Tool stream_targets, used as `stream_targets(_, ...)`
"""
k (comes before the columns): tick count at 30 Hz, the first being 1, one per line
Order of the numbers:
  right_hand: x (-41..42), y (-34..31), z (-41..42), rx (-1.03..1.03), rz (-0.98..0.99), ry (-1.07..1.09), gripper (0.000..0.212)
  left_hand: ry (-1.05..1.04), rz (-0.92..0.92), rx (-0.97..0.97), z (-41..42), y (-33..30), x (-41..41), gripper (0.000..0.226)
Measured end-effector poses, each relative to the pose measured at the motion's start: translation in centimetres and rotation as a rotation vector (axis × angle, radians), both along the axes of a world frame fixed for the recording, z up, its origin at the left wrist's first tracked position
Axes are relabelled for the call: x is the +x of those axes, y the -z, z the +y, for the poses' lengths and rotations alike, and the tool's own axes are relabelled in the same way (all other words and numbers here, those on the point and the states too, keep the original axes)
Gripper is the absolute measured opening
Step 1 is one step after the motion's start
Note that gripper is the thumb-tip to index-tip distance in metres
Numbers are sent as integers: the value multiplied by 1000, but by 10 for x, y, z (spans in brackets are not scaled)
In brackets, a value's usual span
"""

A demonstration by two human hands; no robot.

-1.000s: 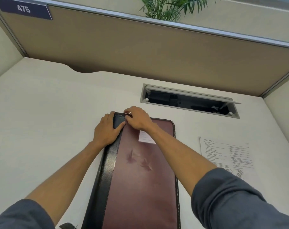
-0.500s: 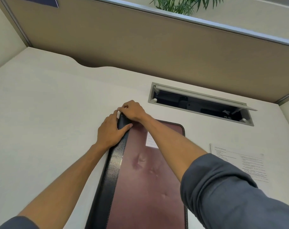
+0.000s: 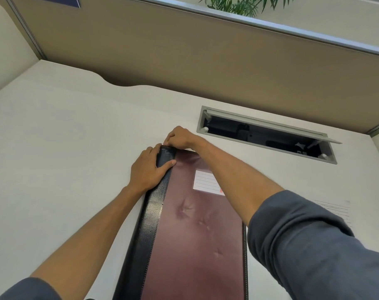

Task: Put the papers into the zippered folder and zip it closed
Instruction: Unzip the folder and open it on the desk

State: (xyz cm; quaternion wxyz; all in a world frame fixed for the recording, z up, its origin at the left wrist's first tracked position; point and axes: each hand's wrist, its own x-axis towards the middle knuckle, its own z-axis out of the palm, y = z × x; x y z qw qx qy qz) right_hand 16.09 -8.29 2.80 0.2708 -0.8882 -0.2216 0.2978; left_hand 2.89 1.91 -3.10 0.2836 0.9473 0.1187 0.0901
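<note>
Head view: folder (image 3: 190, 230) lies flat on desk (image 3: 54, 148), maroon cover up, black spine on left, closed. L hand (image 3: 148, 169) grips spine's far corner, thumb over the top. R hand (image 3: 179, 137) curled at far-left corner, fingertips pinching sth at the edge, prob. zip pull, too small to tell. Printed paper (image 3: 338, 210) on desk to the right, partly behind R sleeve (image 3: 309, 241)

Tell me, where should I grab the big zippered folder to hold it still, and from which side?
Grip the black spine strip at the far left corner of the zippered folder, coming from the left. The folder lies flat on the desk, and that rounded spine is probably thick enough for fingers to wrap. The left hand grips there, thumb on top, while the right hand works at the far edge.
</note>
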Motion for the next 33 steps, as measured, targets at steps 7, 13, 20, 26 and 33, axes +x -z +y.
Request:
stream_targets(7,8,-13,-8,-25,28,-184,31,28,-13,40,0,-1,0,66)
stream_targets(13,12,-11,-14,-41,-92,-285,23,60,2,86,2,0,2,67)
stream_targets(20,9,-7,-21,-23,-203,-337,27,63,27,96,2,0,2,66)
stream_targets(26,4,-6,-27,-51,-393,-394,19,67,25,116,0,-1,2,64)
stream_targets(33,1,-9,-54,-145,-626,-577,22,75,33,122,-1,-2,3,63)
